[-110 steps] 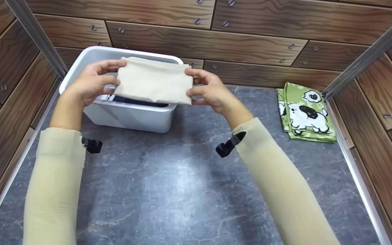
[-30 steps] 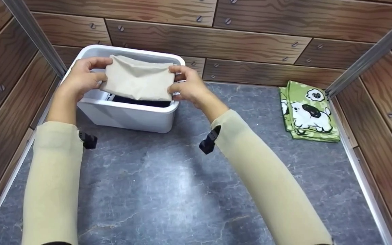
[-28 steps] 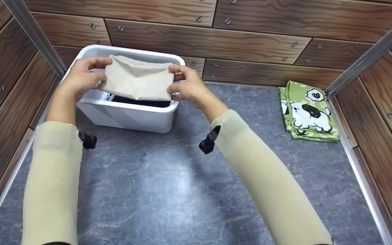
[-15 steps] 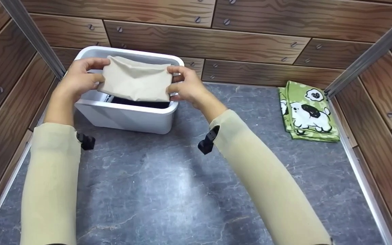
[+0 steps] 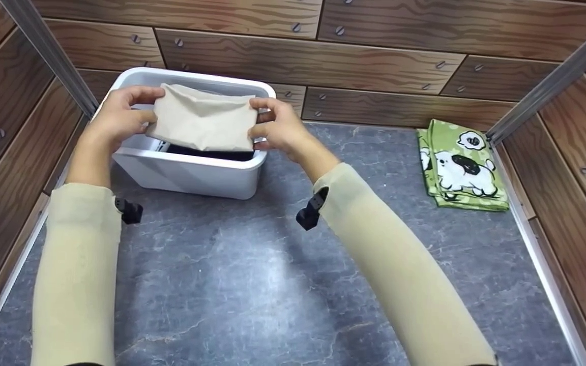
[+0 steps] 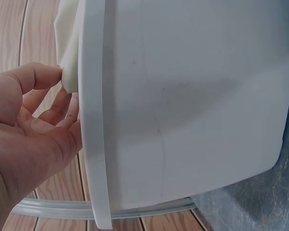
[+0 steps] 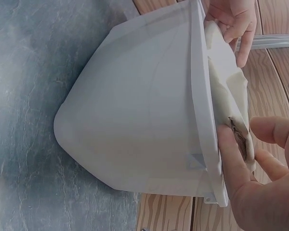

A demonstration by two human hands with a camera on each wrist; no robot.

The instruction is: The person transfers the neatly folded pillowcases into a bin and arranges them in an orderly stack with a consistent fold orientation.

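Observation:
A folded beige cloth (image 5: 204, 122) spans the opening of a white plastic bin (image 5: 186, 175), level with its rim and creased near its back edge. My left hand (image 5: 120, 114) pinches the cloth's left end between thumb and fingers. At the other end, my right hand (image 5: 280, 127) grips the right side. Several folded layers show at the cloth's end (image 7: 238, 137) in the right wrist view, close to the bin's rim (image 7: 204, 96). Below the cloth, something dark (image 5: 211, 152) lies inside the bin; most of it is hidden.
A folded green towel (image 5: 463, 168) with a dog print lies on the grey marbled floor (image 5: 232, 264) at the right. Wood-patterned walls (image 5: 364, 66) enclose the space, with metal posts (image 5: 51, 56) at the corners. The bin stands near the back left corner.
Since the oldest frame, both hands have moved the cloth left over the bin, and it now sags and creases in the middle. Over the last second the hands hold almost still.

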